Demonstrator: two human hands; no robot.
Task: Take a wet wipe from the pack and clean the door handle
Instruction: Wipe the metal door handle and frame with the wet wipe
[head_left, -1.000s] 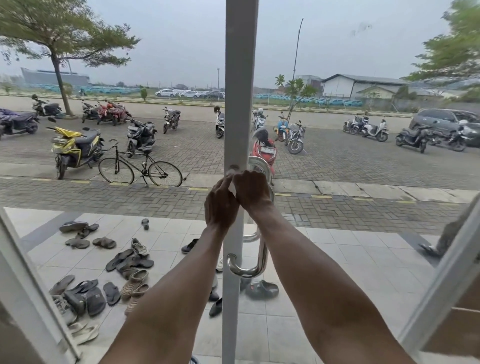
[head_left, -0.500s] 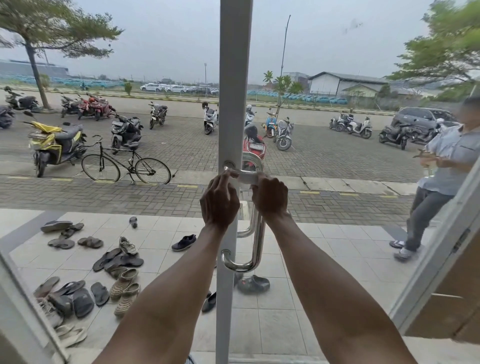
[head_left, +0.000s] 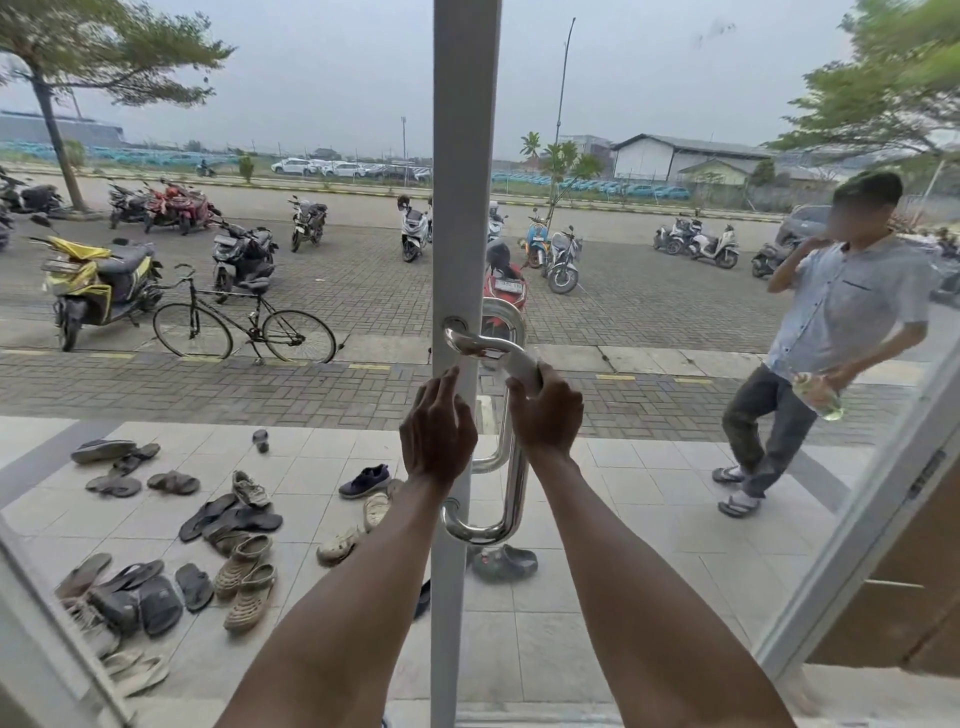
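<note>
A polished steel D-shaped door handle (head_left: 514, 488) is fixed to the white frame (head_left: 465, 156) of a glass door, straight ahead. My right hand (head_left: 545, 410) is wrapped around the handle's upper bend, pressing a white wet wipe (head_left: 522, 366) against the metal. My left hand (head_left: 439, 431) rests with loose, spread fingers against the door frame just left of the handle, holding nothing. The wipe pack is out of view.
Through the glass, several sandals and shoes (head_left: 228, 525) lie on a tiled porch. A person in a light shirt (head_left: 831, 338) stands outside at the right with a bottle. Beyond are a bicycle (head_left: 244, 322) and parked motorbikes. A second door frame (head_left: 857, 545) slants at right.
My right hand has slid with the wipe from the handle's top mount outward and down onto the upper bend. My left hand has dropped slightly along the frame. The person outside has moved closer.
</note>
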